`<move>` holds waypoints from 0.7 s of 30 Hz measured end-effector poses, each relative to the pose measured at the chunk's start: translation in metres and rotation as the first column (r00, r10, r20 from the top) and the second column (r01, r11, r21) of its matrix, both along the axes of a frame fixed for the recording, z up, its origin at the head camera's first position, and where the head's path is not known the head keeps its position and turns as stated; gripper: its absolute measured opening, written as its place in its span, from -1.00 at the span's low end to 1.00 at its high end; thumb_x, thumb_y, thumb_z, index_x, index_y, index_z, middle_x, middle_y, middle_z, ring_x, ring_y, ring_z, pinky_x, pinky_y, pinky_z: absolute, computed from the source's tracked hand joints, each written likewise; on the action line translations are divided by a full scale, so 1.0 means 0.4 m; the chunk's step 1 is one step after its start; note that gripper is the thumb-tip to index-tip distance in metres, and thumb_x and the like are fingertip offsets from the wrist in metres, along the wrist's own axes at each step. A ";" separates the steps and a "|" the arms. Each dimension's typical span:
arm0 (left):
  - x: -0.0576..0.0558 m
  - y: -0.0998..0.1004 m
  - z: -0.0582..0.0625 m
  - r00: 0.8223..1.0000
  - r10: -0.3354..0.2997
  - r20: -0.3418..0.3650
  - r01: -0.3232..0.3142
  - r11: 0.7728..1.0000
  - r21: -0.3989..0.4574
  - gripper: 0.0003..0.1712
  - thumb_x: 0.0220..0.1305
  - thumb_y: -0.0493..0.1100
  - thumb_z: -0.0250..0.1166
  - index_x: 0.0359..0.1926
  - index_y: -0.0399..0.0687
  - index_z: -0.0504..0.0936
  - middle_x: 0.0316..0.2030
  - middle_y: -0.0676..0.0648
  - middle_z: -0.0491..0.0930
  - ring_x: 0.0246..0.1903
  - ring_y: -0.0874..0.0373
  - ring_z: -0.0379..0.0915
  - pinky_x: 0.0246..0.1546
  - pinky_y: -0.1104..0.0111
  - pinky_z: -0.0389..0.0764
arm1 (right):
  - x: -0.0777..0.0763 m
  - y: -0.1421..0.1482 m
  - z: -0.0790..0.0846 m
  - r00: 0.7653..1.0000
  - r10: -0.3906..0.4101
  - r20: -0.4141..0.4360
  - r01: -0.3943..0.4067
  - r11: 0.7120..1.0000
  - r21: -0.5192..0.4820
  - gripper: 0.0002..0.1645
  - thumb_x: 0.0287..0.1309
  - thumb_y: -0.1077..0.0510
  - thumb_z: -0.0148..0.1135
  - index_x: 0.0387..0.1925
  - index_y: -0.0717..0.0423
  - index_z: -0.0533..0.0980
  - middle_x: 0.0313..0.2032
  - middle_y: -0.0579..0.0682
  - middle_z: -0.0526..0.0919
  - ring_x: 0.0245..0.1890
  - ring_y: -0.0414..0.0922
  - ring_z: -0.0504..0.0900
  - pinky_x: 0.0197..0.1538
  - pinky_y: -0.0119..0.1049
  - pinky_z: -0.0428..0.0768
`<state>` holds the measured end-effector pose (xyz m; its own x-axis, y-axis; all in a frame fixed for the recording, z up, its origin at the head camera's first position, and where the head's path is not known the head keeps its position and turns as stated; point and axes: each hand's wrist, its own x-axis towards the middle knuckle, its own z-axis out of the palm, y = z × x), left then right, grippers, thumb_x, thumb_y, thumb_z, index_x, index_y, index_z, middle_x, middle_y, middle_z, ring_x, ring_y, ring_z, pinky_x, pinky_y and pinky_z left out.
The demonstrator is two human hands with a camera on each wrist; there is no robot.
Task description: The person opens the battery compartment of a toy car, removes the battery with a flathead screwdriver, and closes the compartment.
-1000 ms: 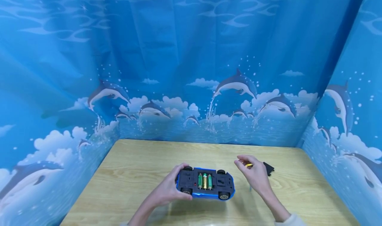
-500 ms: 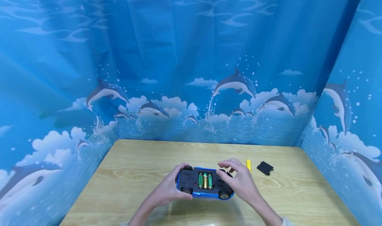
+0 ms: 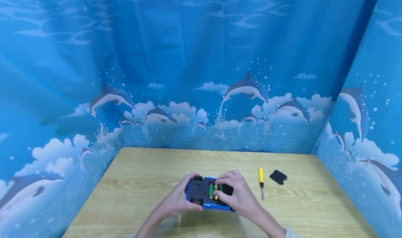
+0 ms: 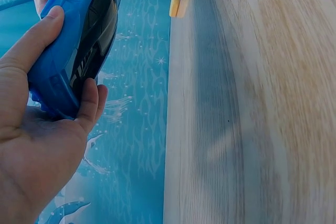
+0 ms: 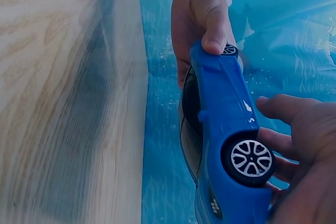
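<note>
A blue toy car [image 3: 198, 188] is held upside down above the table, its black underside turned up. Several green-and-gold batteries [image 3: 211, 191] lie side by side in its uncovered battery compartment. My left hand [image 3: 177, 198] grips one end of the car, thumb on the near side and fingers on the far side. In the left wrist view, the thumb presses the blue body [image 4: 79, 3]. Over the other end is my right hand [image 3: 237, 196], its thumb and index fingertips apart, right at the batteries. The right wrist view shows this hand beside a wheel [image 5: 251, 158], with the fingertips partly hidden.
A yellow-handled screwdriver [image 3: 261, 177] lies on the wooden table [image 3: 150, 168] right of the car. Beside it is a flat black battery cover [image 3: 278, 177]. A blue dolphin-print curtain [image 3: 188, 74] rises behind the table and along both sides.
My right hand has let go of the screwdriver, leaving it on the table, and moved left over the car to the batteries. My left hand keeps holding the car in place.
</note>
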<state>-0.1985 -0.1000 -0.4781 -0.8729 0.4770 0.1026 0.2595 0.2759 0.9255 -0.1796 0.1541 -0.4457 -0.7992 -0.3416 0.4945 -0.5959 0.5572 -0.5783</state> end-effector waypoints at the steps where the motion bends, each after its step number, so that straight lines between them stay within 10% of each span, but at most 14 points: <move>1: -0.001 0.000 0.000 1.000 -0.001 0.006 0.001 1.000 0.001 0.15 -0.04 -0.12 0.69 0.51 -0.12 0.24 0.34 -0.20 0.37 0.21 -0.05 0.42 0.25 0.05 0.41 | 0.000 -0.002 -0.001 1.000 0.006 -0.006 -0.006 1.000 0.011 -0.75 0.08 0.14 0.58 -0.17 0.00 0.75 -0.09 -0.22 0.70 -0.02 -0.17 0.53 0.04 -0.03 0.56; 21: -0.006 0.008 -0.002 0.999 -0.003 0.034 0.003 1.000 -0.007 0.17 -0.01 -0.04 0.69 0.53 -0.09 0.22 0.36 -0.19 0.35 0.28 -0.09 0.37 0.26 -0.08 0.38 | -0.006 -0.013 -0.006 0.998 0.065 -0.020 -0.062 0.991 0.119 -0.78 0.07 0.07 0.60 -0.21 -0.03 0.77 -0.10 -0.25 0.75 0.03 -0.16 0.54 0.11 0.18 0.47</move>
